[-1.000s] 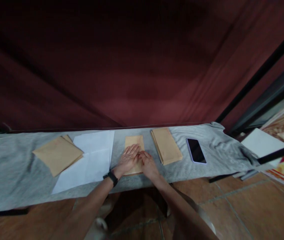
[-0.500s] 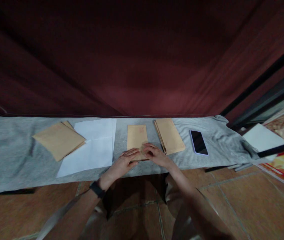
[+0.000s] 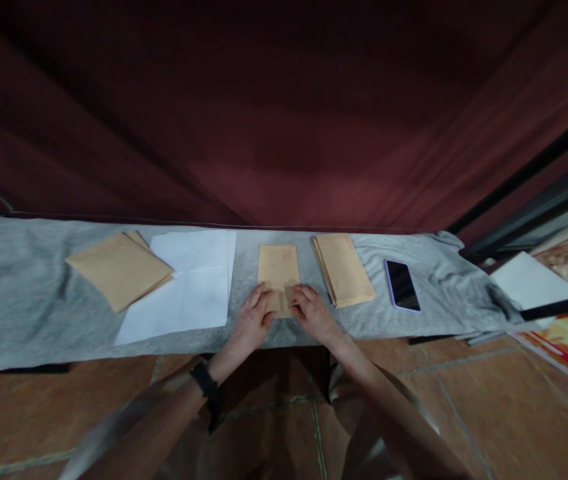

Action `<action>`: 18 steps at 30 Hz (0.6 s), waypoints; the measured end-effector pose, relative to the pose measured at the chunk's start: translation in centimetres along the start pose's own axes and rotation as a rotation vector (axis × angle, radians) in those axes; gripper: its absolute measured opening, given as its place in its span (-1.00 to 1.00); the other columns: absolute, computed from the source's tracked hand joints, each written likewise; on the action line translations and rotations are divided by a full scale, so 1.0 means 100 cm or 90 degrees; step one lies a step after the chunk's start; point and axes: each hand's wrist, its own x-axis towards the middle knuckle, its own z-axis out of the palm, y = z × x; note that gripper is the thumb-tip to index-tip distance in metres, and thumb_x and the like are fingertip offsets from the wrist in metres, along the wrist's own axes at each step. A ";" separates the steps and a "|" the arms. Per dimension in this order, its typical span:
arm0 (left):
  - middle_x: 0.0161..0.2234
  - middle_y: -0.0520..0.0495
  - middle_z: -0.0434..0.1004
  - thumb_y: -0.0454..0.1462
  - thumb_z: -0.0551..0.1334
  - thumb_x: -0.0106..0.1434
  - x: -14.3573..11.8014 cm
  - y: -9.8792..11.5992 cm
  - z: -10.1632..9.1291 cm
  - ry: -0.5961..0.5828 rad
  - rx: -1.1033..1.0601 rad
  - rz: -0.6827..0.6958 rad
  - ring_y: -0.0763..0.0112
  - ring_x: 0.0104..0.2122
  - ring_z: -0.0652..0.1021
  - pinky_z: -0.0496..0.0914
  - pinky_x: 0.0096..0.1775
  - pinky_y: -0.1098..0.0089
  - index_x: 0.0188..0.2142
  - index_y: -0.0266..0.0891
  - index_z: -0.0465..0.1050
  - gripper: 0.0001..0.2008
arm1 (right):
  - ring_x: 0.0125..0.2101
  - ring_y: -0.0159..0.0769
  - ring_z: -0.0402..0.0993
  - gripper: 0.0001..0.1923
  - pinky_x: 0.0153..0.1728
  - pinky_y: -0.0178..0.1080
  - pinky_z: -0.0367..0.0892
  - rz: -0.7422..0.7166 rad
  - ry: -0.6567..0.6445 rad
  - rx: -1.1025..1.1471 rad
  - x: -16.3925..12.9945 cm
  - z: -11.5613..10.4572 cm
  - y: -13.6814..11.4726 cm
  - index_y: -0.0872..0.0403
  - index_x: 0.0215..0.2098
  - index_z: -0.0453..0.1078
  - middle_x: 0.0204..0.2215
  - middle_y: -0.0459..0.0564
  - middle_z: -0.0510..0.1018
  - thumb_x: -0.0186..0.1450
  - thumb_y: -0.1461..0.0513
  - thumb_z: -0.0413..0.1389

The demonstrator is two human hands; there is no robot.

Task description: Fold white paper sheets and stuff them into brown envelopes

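Note:
A brown paper envelope (image 3: 278, 265) with small red print near its upper right lies flat in front of me on the grey cloth. My left hand (image 3: 255, 315) is at its lower left edge, fingers curled over the paper and thumb close to the side. At the lower right edge my right hand (image 3: 313, 312) has bent fingers, thumb and fingertips drawn together on the paper. Between the hands the lower end of the envelope shows. Just right of my right hand is a stack of brown envelopes (image 3: 347, 270).
White paper sheets (image 3: 191, 293) lie to the left, partly under more brown envelopes (image 3: 119, 270). A phone (image 3: 403, 285) with a light purple edge rests at the right. Behind the cloth-covered bench (image 3: 24, 300) hangs a dark red curtain (image 3: 284, 133). Tiled floor (image 3: 444, 393) shows below.
My hands have drawn apart to the two sides of the envelope. The left no longer lies across its lower end, which now shows between them. The view has shifted slightly.

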 end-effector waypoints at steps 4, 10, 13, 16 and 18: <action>0.39 -0.29 0.09 -0.32 0.19 0.25 -0.002 -0.001 0.004 0.032 0.037 -0.062 0.00 0.37 0.16 0.17 0.31 -0.01 0.26 -0.24 0.25 -0.43 | 0.27 -0.14 0.25 -0.58 0.33 0.07 0.10 -0.021 -0.023 -0.034 -0.011 0.016 -0.025 0.07 0.24 0.33 0.23 0.13 0.42 0.44 0.29 -0.04; 0.34 -0.32 0.18 -0.32 0.14 0.30 -0.004 0.008 0.002 0.032 0.105 -0.102 0.00 0.33 0.21 0.18 0.28 0.04 0.31 -0.26 0.18 -0.42 | 0.40 -0.07 0.00 -0.30 0.40 -0.01 -0.04 -0.031 -0.048 -0.117 -0.033 0.039 -0.046 0.23 0.43 0.01 0.41 0.23 0.08 0.44 0.08 0.03; 0.26 -0.36 0.26 -0.25 0.16 0.32 -0.004 0.013 -0.003 0.026 0.147 -0.125 -0.03 0.24 0.31 0.25 0.21 0.06 0.32 -0.33 0.16 -0.41 | 0.40 -0.11 0.00 -0.30 0.40 -0.03 -0.03 -0.044 -0.030 -0.184 -0.036 0.037 -0.040 0.25 0.44 -0.01 0.41 0.23 0.09 0.47 0.04 -0.02; 0.19 -0.34 0.32 -0.24 0.20 0.31 -0.003 0.015 -0.009 0.025 0.197 -0.156 -0.01 0.15 0.37 0.30 0.13 0.09 0.29 -0.33 0.20 -0.41 | 0.40 -0.14 0.01 -0.31 0.39 -0.04 -0.01 -0.056 -0.008 -0.250 -0.038 0.033 -0.030 0.25 0.44 -0.03 0.40 0.21 0.10 0.49 0.04 -0.06; 0.16 -0.32 0.34 -0.23 0.22 0.30 -0.003 0.016 -0.013 0.024 0.222 -0.175 0.01 0.11 0.38 0.31 0.09 0.10 0.27 -0.31 0.23 -0.43 | 0.39 -0.15 0.03 -0.32 0.38 -0.04 0.00 -0.046 0.009 -0.285 -0.040 0.032 -0.025 0.25 0.44 -0.02 0.40 0.20 0.12 0.49 0.05 -0.07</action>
